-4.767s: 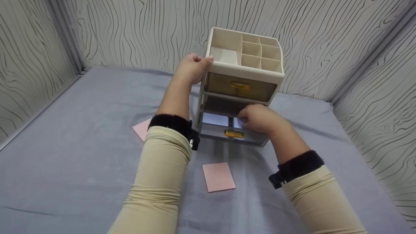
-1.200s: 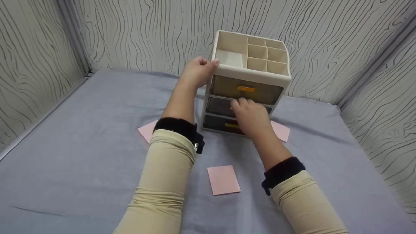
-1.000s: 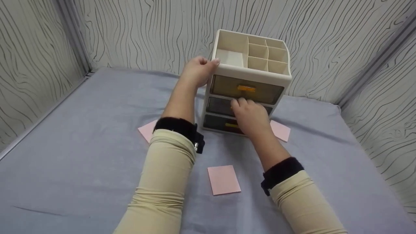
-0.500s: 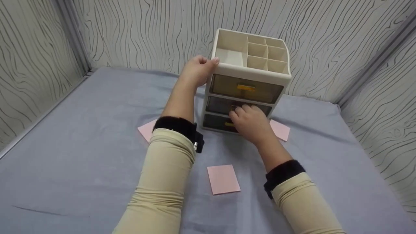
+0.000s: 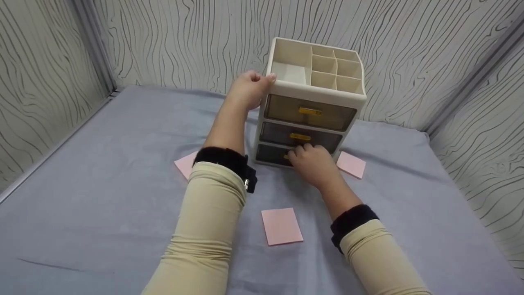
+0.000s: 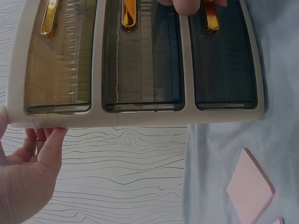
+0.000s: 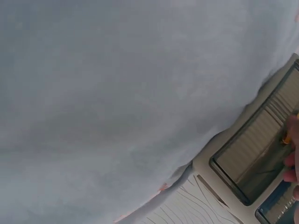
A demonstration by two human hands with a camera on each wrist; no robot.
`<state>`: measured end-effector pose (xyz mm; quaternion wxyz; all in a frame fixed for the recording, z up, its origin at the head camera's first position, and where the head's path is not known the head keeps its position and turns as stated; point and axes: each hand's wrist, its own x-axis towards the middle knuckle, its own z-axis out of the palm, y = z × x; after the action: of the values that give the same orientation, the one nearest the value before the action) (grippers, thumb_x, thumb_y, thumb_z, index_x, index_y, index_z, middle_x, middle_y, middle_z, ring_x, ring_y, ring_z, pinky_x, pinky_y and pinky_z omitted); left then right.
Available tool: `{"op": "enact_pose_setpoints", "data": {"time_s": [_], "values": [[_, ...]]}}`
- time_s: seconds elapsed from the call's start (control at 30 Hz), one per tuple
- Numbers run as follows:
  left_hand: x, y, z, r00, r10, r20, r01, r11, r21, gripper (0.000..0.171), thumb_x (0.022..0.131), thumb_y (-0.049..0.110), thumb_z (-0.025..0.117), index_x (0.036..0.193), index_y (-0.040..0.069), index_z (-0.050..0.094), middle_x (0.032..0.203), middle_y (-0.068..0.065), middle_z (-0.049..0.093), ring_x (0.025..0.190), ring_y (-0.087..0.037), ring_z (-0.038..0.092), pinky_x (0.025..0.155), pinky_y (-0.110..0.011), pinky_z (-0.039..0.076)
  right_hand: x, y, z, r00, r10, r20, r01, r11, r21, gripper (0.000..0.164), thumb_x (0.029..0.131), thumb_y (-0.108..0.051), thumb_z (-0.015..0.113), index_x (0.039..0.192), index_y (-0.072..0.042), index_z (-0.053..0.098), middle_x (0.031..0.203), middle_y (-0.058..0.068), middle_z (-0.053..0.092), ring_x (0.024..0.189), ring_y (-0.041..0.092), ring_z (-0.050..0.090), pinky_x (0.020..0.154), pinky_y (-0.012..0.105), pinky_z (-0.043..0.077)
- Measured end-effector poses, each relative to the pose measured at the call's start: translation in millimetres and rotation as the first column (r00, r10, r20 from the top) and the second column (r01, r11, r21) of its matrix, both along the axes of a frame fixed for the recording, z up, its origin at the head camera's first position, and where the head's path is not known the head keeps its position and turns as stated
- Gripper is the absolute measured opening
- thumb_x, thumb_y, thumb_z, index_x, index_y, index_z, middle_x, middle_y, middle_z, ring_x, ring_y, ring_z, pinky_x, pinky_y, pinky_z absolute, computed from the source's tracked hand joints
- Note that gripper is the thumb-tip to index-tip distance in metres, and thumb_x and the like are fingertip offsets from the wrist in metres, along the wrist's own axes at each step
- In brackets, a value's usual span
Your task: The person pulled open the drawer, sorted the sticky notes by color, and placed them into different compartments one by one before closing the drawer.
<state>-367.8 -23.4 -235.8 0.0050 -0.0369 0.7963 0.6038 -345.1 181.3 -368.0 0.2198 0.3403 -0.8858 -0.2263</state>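
A cream desktop drawer organizer [image 5: 315, 90] stands on the cloth, with three dark see-through drawers, all pushed in. My left hand [image 5: 250, 88] grips its upper left edge, thumb at the front rim; the left wrist view shows the left hand's fingers [image 6: 51, 144] against the side wall. My right hand [image 5: 313, 164] is at the bottom drawer [image 5: 270, 153], its fingers around the yellow handle [image 6: 211, 16], seen on both sides of it in the left wrist view. Above it, the middle drawer's handle [image 5: 300, 137] is uncovered. In the right wrist view only the right fingertips [image 7: 290, 168] show.
Pink note pads lie around the organizer: one in front [image 5: 282, 226], one at right [image 5: 352, 164], one at left [image 5: 186, 164] partly behind my left wrist. A grey-blue cloth [image 5: 102, 184] covers the table. Wood-patterned walls [image 5: 176, 41] stand behind and beside it.
The bottom drawer, pulled out 4.8 seconds ago, is now in. My right hand has moved down from the middle drawer's handle to the bottom one. My left hand keeps its grip.
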Motion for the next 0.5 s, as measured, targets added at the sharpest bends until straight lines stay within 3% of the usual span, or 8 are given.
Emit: {"op": "enact_pose_setpoints", "data": {"time_s": [0.17, 0.5], "values": [[-1.1, 0.5, -0.5, 1.000, -0.002, 0.001, 0.002, 1.000, -0.009, 0.038, 0.080, 0.051, 0.052, 0.093, 0.015, 0.051, 0.097, 0.000, 0.052, 0.088, -0.014, 0.048, 0.071, -0.026, 0.042, -0.3, -0.1, -4.6, 0.999, -0.034, 0.029, 0.034, 0.999, 0.003, 0.012, 0.083, -0.016, 0.057, 0.093, -0.009, 0.058, 0.080, 0.009, 0.059, 0.063, 0.023, 0.052, 0.054, 0.036, 0.047], [1.5, 1.6, 1.1, 1.000, -0.022, -0.017, 0.022, 1.000, 0.019, 0.037, 0.080, 0.047, 0.053, 0.095, 0.014, 0.052, 0.098, 0.000, 0.053, 0.091, -0.014, 0.049, 0.072, -0.025, 0.044, 3.8, 2.2, -6.5, 0.998, 0.050, 0.044, -0.050, 0.999, -0.012, 0.005, 0.085, -0.014, 0.054, 0.088, -0.010, 0.056, 0.073, 0.008, 0.056, 0.058, 0.022, 0.050, 0.050, 0.036, 0.046]]}}
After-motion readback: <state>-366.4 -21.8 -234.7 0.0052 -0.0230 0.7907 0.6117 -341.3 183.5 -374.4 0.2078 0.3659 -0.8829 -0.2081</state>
